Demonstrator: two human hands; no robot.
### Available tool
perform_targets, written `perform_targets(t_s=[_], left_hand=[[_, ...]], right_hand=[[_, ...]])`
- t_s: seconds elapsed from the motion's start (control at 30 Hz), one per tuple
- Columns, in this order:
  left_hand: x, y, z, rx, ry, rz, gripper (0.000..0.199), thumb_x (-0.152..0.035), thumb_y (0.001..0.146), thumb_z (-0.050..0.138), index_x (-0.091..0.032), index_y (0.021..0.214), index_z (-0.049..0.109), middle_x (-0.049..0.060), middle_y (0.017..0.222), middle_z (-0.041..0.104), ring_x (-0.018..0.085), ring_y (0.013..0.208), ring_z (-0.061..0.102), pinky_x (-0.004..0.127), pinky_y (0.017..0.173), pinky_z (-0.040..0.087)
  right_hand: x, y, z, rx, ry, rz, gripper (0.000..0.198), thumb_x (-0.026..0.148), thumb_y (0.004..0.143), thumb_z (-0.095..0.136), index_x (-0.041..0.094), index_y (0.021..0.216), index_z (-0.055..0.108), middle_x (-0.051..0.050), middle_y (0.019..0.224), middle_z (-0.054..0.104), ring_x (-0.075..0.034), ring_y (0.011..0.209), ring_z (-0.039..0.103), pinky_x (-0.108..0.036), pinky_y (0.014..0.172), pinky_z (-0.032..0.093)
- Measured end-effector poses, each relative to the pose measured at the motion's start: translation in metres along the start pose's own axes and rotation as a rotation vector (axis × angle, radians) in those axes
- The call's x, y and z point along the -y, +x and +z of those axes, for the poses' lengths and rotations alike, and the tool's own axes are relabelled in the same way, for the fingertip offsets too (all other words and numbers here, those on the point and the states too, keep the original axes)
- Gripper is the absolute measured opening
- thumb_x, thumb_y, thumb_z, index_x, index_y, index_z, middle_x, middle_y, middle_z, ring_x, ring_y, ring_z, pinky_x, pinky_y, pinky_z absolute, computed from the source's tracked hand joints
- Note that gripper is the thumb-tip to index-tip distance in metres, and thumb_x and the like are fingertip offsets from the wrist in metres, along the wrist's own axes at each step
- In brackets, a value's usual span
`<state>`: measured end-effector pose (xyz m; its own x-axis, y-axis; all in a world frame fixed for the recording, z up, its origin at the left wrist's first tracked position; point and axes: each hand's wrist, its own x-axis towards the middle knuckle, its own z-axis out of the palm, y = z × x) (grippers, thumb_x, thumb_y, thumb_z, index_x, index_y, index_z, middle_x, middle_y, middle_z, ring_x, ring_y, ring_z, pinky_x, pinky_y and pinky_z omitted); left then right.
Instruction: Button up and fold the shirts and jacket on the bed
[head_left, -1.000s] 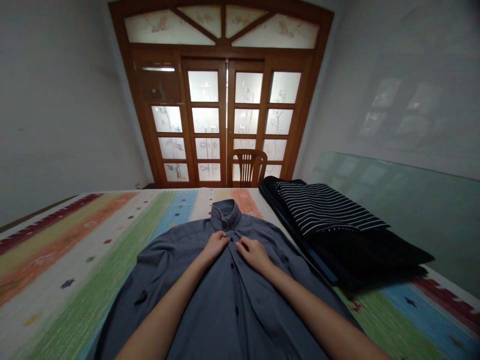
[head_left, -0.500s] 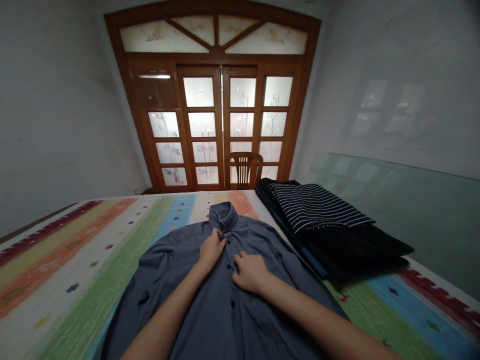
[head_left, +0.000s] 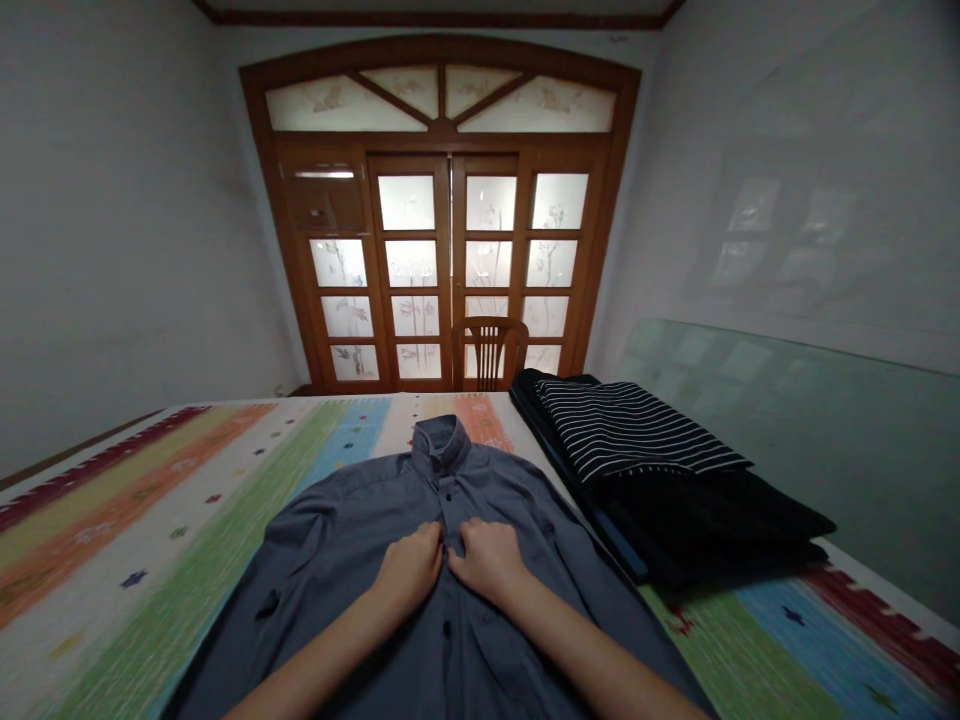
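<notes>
A dark grey button-up shirt [head_left: 360,520] lies front side up on the bed, its collar [head_left: 441,443] standing at the far end. Down the middle runs the button placket with dark buttons; one button [head_left: 448,628] shows below my hands. My left hand [head_left: 414,562] is closed on the placket at chest height, fingers pinching the fabric. Just beside it, my right hand [head_left: 486,558] grips the other side of the placket, its thumb and fingers curled at the edge. The bit of cloth between the fingertips is mostly hidden.
A stack of folded dark clothes [head_left: 705,520] with a black-and-white striped garment [head_left: 637,425] on top lies to the right. Beneath everything is a striped colourful bedsheet [head_left: 247,480]. A pale green headboard-like panel [head_left: 810,420] borders the right side; a wooden chair [head_left: 490,340] stands beyond.
My left hand has moved down from near the collar to the chest part of the placket. My right hand has shifted slightly left, and the two now meet. The view has tilted up a little.
</notes>
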<state>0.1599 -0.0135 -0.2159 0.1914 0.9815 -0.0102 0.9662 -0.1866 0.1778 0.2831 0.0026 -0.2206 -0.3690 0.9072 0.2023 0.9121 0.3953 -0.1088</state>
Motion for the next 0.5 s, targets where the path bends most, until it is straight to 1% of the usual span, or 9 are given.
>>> perform_targets(t_s=[0.13,0.27,0.3,0.43,0.5], left_hand=[[0.004,-0.002,0.004,0.017,0.043,0.072,0.021,-0.015,0.077,0.028,-0.018,0.088,0.046,0.008,0.093,0.054,0.019,0.08,0.056,0.027,0.062,0.041],[0.008,-0.002,0.007,-0.017,-0.036,0.089,0.016,-0.016,0.075,0.032,-0.019,0.083,0.046,0.006,0.088,0.055,0.018,0.079,0.056,0.025,0.063,0.039],[0.01,-0.001,0.008,-0.026,-0.082,0.088,0.015,-0.017,0.075,0.032,-0.019,0.082,0.046,0.005,0.084,0.056,0.017,0.077,0.055,0.025,0.062,0.039],[0.014,0.001,0.011,-0.064,-0.354,0.068,0.01,-0.018,0.072,0.037,-0.018,0.074,0.046,0.003,0.075,0.057,0.016,0.072,0.054,0.024,0.062,0.037],[0.015,0.003,0.013,-0.095,-0.51,0.039,0.008,-0.019,0.069,0.04,-0.018,0.07,0.047,0.002,0.069,0.056,0.016,0.067,0.052,0.024,0.06,0.037]], right_hand=[[0.001,0.0,0.002,-0.016,0.019,-0.007,0.025,0.028,0.071,0.04,0.013,0.074,0.061,-0.011,0.073,0.063,-0.022,0.065,0.059,-0.027,0.053,0.037],[-0.004,0.001,0.003,-0.049,0.062,0.025,0.024,0.021,0.071,0.037,0.015,0.071,0.06,-0.009,0.072,0.063,-0.02,0.063,0.058,-0.025,0.052,0.035],[-0.006,0.001,0.004,-0.065,0.121,0.06,0.022,0.02,0.07,0.038,0.015,0.068,0.059,-0.009,0.07,0.063,-0.019,0.063,0.058,-0.025,0.052,0.034],[-0.014,0.004,0.009,-0.124,0.486,0.227,0.014,0.014,0.063,0.039,0.016,0.054,0.05,-0.006,0.06,0.058,-0.018,0.058,0.053,-0.024,0.051,0.03],[-0.016,0.006,0.011,-0.114,0.584,0.238,0.013,0.013,0.061,0.038,0.016,0.05,0.044,-0.002,0.054,0.053,-0.016,0.056,0.05,-0.023,0.05,0.03]])
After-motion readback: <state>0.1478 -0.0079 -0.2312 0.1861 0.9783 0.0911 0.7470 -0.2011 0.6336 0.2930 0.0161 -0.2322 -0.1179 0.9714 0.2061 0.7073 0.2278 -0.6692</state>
